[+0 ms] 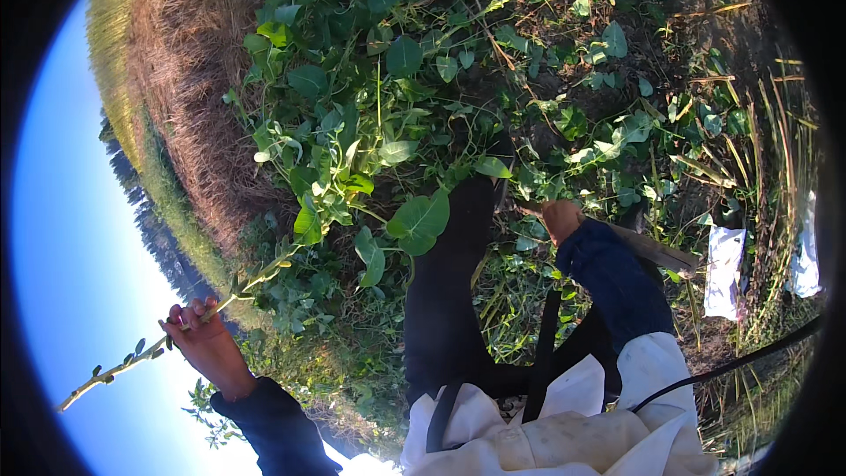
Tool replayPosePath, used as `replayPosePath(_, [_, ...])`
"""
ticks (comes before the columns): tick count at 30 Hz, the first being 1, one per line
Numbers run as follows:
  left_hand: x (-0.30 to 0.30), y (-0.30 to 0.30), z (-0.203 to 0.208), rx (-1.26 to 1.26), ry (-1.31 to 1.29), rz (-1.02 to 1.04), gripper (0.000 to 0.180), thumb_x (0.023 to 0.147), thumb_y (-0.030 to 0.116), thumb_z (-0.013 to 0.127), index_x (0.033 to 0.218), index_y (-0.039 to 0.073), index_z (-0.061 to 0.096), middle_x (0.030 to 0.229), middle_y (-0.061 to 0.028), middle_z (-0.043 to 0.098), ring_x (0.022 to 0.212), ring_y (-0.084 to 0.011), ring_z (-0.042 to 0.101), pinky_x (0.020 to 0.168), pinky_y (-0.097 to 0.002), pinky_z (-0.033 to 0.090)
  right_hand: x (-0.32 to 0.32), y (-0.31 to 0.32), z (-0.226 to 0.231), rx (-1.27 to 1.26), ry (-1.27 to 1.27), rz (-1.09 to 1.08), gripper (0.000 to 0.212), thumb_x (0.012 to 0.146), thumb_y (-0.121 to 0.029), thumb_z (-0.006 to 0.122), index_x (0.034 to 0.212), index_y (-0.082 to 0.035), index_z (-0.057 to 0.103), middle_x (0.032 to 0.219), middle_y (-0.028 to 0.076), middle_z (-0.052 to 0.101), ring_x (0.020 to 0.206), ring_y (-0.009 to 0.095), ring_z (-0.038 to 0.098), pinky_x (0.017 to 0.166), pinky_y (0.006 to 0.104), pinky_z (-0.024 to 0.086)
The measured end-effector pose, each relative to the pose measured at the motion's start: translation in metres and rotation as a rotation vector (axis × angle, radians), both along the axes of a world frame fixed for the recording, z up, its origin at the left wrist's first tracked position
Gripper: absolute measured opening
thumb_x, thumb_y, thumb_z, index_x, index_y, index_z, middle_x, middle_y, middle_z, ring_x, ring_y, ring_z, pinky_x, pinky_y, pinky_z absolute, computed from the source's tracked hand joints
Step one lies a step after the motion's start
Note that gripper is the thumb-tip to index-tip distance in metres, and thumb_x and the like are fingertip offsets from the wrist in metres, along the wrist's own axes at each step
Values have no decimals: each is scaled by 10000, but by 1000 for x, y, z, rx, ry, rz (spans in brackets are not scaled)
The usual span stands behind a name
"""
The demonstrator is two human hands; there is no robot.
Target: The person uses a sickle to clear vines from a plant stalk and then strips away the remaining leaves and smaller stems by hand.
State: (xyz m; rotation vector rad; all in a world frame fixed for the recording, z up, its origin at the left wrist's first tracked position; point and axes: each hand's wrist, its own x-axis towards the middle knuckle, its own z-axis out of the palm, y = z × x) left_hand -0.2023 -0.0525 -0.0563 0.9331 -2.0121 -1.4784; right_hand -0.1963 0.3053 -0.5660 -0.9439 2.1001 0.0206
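My left hand [204, 342] is raised at the left, its fingers closed around a long green plant stem [264, 275]. The stem's thin end points to the lower left, with short stubs along it. Its other end runs toward a leafy tangle of green vines [339, 167] with broad leaves. My right hand [562, 219] is low near the ground in front of my legs, gripping a wooden tool handle [659, 249] that sticks out to the right beneath my sleeve. The working end of this tool is mostly hidden by leaves and my leg, so I cannot tell its kind.
Dense vines and weeds surround my dark-trousered legs [449, 282]. A brown mound of dry grass [189, 79] rises at the upper left. White sheets [724, 273] lie on the ground at the right, near dry stalks [775, 159]. A black cable [731, 361] crosses the lower right.
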Motion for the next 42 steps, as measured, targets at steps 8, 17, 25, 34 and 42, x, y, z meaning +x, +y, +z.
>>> replayPosePath(8, [18, 11, -46, 69, 77, 216, 300, 995, 344, 424, 974, 53, 494, 728, -32, 454, 824, -211, 485, 834, -374, 410, 16, 1, -24, -31, -9, 103, 97, 683, -152, 713, 698, -62, 683, 765, 53, 685, 707, 251, 688, 460, 426, 524])
replayPosePath(17, [16, 87, -49, -35, 10, 181, 325, 990, 354, 414, 974, 41, 498, 804, -68, 491, 966, -263, 529, 1016, -508, 397, 13, 17, -17, -124, -158, 87, 90, 773, -161, 643, 780, -122, 724, 764, 38, 695, 705, 250, 681, 464, 441, 503])
replayPosePath(25, [17, 155, -48, -170, -116, 104, 368, 992, 389, 383, 1023, 47, 517, 1193, -195, 544, 1256, -333, 438, 1091, -439, 348, -1, 68, -4, -68, -256, -38, 180, 777, -158, 652, 946, -153, 714, 840, 55, 694, 743, 260, 684, 504, 437, 526])
replayPosePath(34, [18, 120, -56, -12, 184, 166, 347, 988, 379, 398, 892, 60, 494, 873, -89, 510, 1048, -288, 524, 1062, -451, 362, -94, 173, 114, -224, -303, -274, 417, 775, -220, 658, 1086, -41, 445, 772, 199, 634, 730, 385, 631, 646, 512, 492])
replayPosePath(42, [23, 47, 7, 68, 485, 268, 437, 985, 429, 400, 676, 135, 300, 634, 16, 250, 618, -145, 307, 766, -358, 370, -122, 188, 345, -114, -782, -800, 277, 817, -84, 653, 1036, -20, 497, 605, 41, 530, 497, 97, 528, 435, 276, 414])
